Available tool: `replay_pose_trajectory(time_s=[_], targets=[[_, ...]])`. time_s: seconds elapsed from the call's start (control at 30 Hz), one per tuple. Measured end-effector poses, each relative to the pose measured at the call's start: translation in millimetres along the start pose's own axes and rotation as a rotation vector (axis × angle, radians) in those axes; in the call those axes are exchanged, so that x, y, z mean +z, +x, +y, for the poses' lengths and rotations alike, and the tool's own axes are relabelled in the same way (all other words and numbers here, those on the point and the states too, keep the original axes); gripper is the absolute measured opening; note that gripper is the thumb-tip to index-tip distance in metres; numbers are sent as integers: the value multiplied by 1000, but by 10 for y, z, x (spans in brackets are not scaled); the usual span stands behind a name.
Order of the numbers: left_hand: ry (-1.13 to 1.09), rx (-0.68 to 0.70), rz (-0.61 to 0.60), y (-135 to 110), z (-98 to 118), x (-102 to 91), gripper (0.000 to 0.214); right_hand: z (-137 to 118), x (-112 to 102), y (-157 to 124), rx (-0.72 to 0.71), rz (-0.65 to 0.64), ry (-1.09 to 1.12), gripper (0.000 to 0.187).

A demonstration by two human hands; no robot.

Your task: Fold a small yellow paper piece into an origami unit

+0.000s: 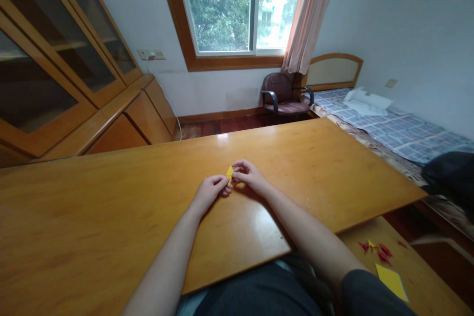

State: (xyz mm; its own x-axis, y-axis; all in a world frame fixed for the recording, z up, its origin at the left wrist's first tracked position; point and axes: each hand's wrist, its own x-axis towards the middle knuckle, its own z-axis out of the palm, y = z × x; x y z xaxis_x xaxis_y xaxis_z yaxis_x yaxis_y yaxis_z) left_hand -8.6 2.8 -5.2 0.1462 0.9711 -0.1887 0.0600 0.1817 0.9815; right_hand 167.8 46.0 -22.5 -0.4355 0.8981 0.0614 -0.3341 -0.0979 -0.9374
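A small piece of folded yellow paper (230,172) stands upright between my two hands, its pointed tip facing up and away from me. My left hand (215,189) pinches its lower left part between thumb and fingers. On the other side, my right hand (249,176) has its thumb and fingertips closed on the paper's right edge. Both hands are just above the wooden table (129,217). The paper's lower end is partly hidden by my fingers.
On a lower wooden surface at the right lie several red folded paper pieces (384,252), a yellow folded piece (371,244) and a yellow paper stack (391,281). Beyond the table stand a chair (281,94), a bed (400,128) and a glass-door cabinet (70,103).
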Motion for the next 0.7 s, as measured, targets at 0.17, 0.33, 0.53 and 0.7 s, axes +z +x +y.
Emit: replay_pose_trajectory(time_s=[0.17,0.33,0.53,0.7], targets=[[11,8,8,10,-22,-1,43,-27,13,-8,8,0,-1,37],[14,16,10,6,-29,4,42,-39,21,-18,6,-3,-4,36],[-14,23,15,-1,-21,14,43,-43,24,-20,-7,-18,-22,38],[-12,22,13,2,-23,18,42,-39,23,-16,-14,-21,-44,38]])
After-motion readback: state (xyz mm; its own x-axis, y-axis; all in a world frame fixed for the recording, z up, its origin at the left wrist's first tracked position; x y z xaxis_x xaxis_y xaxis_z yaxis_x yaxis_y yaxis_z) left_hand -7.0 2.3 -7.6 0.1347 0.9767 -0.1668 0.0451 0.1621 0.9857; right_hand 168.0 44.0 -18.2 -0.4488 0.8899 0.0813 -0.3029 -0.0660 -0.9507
